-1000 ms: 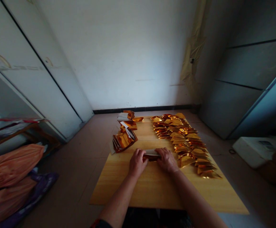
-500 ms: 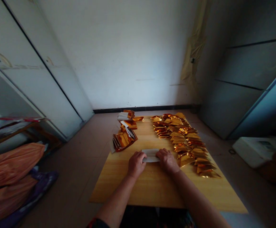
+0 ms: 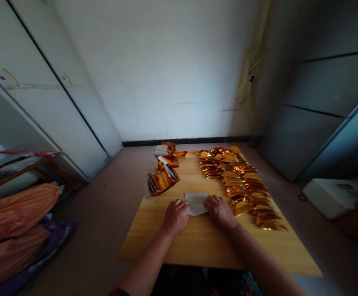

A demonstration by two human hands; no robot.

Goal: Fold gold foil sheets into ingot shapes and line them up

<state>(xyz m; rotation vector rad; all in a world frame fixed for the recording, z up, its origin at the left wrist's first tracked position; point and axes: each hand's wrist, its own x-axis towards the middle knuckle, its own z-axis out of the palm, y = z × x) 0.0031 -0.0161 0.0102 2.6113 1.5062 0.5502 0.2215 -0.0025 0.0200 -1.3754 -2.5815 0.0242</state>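
A white-backed foil sheet point(image 3: 195, 202) lies on the wooden table point(image 3: 197, 242), white side up, between my two hands. My left hand point(image 3: 175, 216) is closed, its fingers pinching the sheet's left edge. My right hand point(image 3: 219, 211) is closed too and presses on the sheet's right edge. A long heap of folded gold foil pieces point(image 3: 240, 185) runs along the table's right side, close to my right hand. Stacks of unfolded gold foil sheets point(image 3: 162, 180) sit just beyond my left hand.
More foil sheets point(image 3: 166, 150) lie at the table's far left corner. Orange and purple bags point(image 3: 15, 230) are heaped on the floor at left, under a wooden shelf point(image 3: 27, 162). A white box point(image 3: 336, 195) stands on the floor at right. Cabinets flank the room.
The strip between my hands has been turned and opened out: earlier a narrow gold-edged fold, now a wider white sheet. Both hands have drawn slightly toward me.
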